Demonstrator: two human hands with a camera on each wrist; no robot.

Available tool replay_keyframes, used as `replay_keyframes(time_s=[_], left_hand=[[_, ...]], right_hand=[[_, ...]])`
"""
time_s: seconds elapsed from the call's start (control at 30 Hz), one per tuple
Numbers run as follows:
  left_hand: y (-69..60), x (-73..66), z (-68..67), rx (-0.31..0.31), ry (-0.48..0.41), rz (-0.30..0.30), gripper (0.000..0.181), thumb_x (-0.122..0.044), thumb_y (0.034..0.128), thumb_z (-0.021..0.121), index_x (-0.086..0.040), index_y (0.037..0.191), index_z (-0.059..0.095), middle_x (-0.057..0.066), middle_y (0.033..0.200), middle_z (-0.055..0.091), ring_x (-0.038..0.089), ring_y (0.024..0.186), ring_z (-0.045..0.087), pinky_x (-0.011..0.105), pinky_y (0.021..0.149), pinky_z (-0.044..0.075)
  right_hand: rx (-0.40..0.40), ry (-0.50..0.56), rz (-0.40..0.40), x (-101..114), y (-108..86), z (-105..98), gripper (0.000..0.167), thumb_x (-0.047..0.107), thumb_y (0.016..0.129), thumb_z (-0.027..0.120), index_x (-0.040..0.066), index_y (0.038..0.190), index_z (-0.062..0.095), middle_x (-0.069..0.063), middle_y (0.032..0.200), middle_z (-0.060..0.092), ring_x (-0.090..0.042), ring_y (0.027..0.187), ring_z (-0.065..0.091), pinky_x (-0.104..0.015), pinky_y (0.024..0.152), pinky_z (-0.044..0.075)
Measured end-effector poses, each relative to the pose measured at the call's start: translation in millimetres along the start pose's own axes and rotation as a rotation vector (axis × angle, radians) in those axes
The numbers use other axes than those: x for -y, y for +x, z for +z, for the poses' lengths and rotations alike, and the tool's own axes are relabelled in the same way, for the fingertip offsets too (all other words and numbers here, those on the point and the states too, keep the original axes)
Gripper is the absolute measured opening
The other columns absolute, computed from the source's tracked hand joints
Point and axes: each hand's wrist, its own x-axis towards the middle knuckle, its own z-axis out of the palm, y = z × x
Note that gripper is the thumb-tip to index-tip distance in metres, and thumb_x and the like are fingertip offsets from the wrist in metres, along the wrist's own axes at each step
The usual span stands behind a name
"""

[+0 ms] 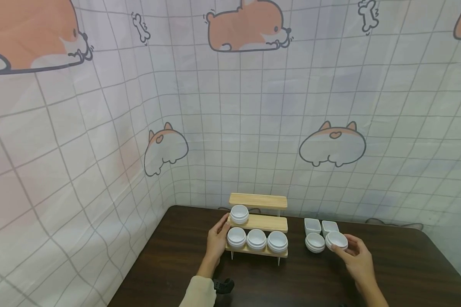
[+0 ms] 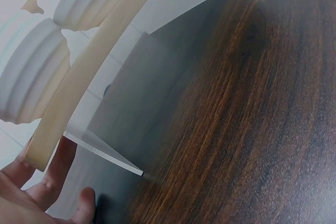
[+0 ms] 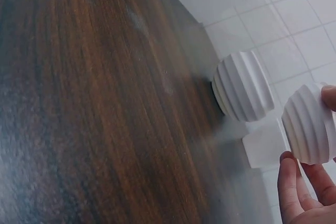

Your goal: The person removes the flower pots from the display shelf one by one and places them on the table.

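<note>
Right hand (image 1: 357, 259) pinches a white, round, ribbed bowl (image 1: 336, 240) above the dark wood-grain table (image 1: 165, 256); left hand (image 1: 216, 243) curves at a three-tier pale-wood stand (image 1: 269, 222), grip unclear.
Four matching bowls (image 1: 256, 239) already stand there, three lowest, one mid-tier; another round bowl (image 1: 315, 241) and two white square dishes (image 1: 312, 226) remain tabled.

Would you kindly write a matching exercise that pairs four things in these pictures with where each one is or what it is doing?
1. Left grip
2. Right grip
3. Row of three bowls
4. Square dishes

A. On the lowest tier of the stepped stand
B. On the table, right of the stand
C. Holding a round bowl
D. At the stand's left end

Pairs: 1-D, 2-C, 3-A, 4-B
</note>
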Motion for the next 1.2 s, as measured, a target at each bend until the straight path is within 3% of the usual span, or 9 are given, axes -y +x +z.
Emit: replay_keyframes(time_s=[0.3,0.43,0.57,0.87,1.2], left_hand=[[1.0,0.9,-0.3,-0.003,0.022,-0.020,0.042,-0.032,0.1065,0.056,-0.023,0.147,0.058,0.004,0.147,0.061,0.015,0.105,0.059,0.029,0.087,0.046],[1.2,0.4,-0.2,-0.005,0.032,-0.011,0.043,-0.033,0.1066,0.055,-0.020,0.148,0.057,0.004,0.150,0.058,0.016,0.108,0.059,0.031,0.089,0.047],[2.5,1.1,-0.6,-0.002,0.022,-0.021,0.041,-0.032,0.1062,0.056,-0.026,0.147,0.059,0.001,0.149,0.059,0.015,0.106,0.058,0.031,0.090,0.046],[3.1,2.1,-1.2,-0.004,0.019,-0.034,0.039,-0.034,0.1053,0.058,-0.031,0.144,0.061,0.001,0.146,0.062,0.013,0.104,0.058,0.031,0.090,0.045],[3.7,2.1,-0.8,-0.004,0.018,-0.016,0.040,-0.033,0.1059,0.057,-0.027,0.145,0.060,0.003,0.146,0.061,0.013,0.106,0.060,0.030,0.089,0.047]], right_hand=[[0.006,-0.048,0.009,-5.7,5.6,0.1,0.065,0.020,0.089,0.082,0.003,0.143,0.050,-0.003,0.119,0.062,0.015,0.082,0.054,-0.012,0.071,0.048],[0.011,-0.066,0.014,-8.0,8.1,-0.2,0.065,0.020,0.090,0.081,0.002,0.143,0.049,-0.016,0.127,0.061,0.016,0.081,0.053,-0.012,0.070,0.047],[0.023,-0.079,0.018,-8.8,8.9,-1.1,0.064,0.022,0.091,0.079,0.000,0.143,0.048,-0.025,0.136,0.057,0.019,0.081,0.050,-0.010,0.070,0.046],[0.053,-0.136,0.035,-14.1,13.0,-2.1,0.066,0.027,0.093,0.077,-0.001,0.145,0.046,-0.028,0.138,0.055,0.019,0.081,0.046,-0.013,0.071,0.045],[0.128,-0.173,0.056,-20.7,21.4,-2.7,0.073,0.034,0.093,0.077,-0.001,0.147,0.043,-0.029,0.142,0.053,0.012,0.088,0.048,-0.014,0.074,0.045]])
